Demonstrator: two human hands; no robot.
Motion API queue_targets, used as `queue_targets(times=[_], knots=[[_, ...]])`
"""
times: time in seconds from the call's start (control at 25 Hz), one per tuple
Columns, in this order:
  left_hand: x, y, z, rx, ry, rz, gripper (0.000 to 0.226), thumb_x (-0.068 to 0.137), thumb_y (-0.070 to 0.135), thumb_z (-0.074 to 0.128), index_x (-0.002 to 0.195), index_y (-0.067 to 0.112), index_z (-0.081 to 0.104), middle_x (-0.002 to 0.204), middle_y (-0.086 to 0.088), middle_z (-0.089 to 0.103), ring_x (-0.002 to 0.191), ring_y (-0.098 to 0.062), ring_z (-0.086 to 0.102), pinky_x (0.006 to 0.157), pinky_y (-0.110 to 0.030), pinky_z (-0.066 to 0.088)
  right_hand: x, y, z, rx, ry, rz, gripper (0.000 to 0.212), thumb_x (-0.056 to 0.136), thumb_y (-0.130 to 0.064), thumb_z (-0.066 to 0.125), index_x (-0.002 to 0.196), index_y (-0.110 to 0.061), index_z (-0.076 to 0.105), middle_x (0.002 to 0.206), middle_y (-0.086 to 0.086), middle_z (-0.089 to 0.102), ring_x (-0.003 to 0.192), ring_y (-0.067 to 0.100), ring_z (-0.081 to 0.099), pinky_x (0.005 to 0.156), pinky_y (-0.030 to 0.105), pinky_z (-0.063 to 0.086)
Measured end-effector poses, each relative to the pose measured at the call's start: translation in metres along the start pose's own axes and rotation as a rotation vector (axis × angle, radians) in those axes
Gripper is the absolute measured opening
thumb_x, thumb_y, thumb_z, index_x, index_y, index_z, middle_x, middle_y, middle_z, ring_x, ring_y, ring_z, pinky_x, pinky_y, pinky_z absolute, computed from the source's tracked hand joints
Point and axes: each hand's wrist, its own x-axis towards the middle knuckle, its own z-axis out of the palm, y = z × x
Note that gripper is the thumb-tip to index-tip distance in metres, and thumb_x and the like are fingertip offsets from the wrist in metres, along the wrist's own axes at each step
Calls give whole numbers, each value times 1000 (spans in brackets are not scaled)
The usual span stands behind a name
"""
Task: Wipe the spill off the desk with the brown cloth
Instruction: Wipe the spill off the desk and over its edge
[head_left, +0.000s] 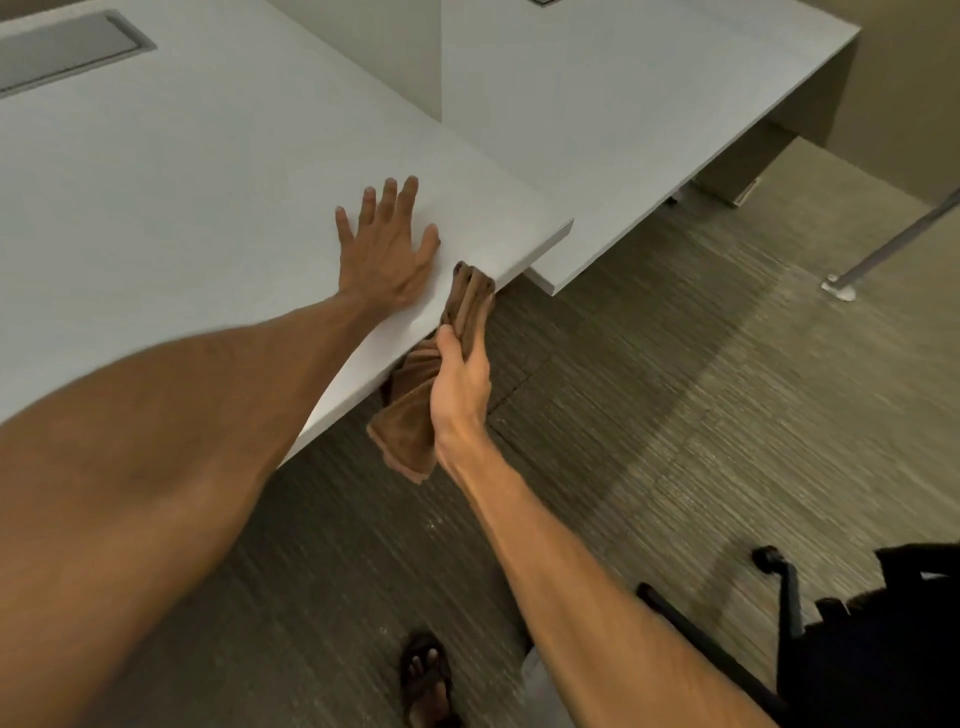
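My left hand (384, 244) lies flat on the white desk (182, 208), fingers spread, close to the desk's front right corner. My right hand (460, 379) grips the brown cloth (410, 431) just off the desk's front edge. The cloth's upper end (470, 291) drapes over that edge beside my left thumb, and its lower part hangs below the desktop. No spill shows on the desk surface from here.
A second white desk (623, 130) stands to the right, slightly lower. A grey cable hatch (67, 49) is set in the desk's far left. A black office chair (857, 639) is at the lower right. My sandalled foot (426, 680) rests on the striped carpet.
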Motion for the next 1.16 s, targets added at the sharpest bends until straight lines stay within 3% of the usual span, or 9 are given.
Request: queue_targets(times=[0.24,0.36,0.52,0.64,0.72,0.96,1.16], knots=[[1,-3,1,-12,6,-11,63,99,49,17,154,22,2,163,-7,4,150,-28,0,119,-53,-4,-26,8,11,-98,-58,-33,58,99,-39,41,152,-39,16,156,0,34,140,22,37,118,46,27],[1,-4,1,-41,21,-5,63,99,46,19,154,21,4,163,-9,7,150,-29,3,119,-52,-4,2,-12,-2,-113,-12,-26,56,99,-37,43,151,-39,20,153,2,39,136,24,42,116,46,29],[0,-4,-2,-25,20,-2,62,100,45,21,154,19,7,163,-9,10,150,-30,5,118,-54,-3,40,-33,-14,108,84,31,51,96,-33,49,146,-34,37,142,4,53,126,24,52,113,45,37],[0,-3,0,-23,37,8,61,100,43,22,154,19,9,162,-10,12,150,-31,6,118,-55,-2,18,-24,-15,176,-12,103,46,97,-30,51,143,-31,44,128,7,61,114,24,59,105,44,46],[2,-4,1,-21,38,13,61,100,44,23,154,19,10,162,-11,14,149,-32,8,118,-56,-1,13,-26,-19,171,-67,108,45,97,-28,51,142,-29,45,130,9,61,116,25,59,105,45,45],[1,-4,1,-23,49,3,60,100,44,21,154,20,10,162,-11,14,150,-31,7,119,-55,-2,85,-68,-50,121,63,53,46,99,-27,50,144,-27,42,131,6,57,115,24,56,106,45,44],[0,-2,-1,-92,40,-1,60,100,41,24,154,18,8,162,-11,13,150,-30,6,119,-53,-2,61,-43,-31,59,76,13,50,98,-31,47,147,-32,37,138,5,55,124,23,53,111,45,39]])
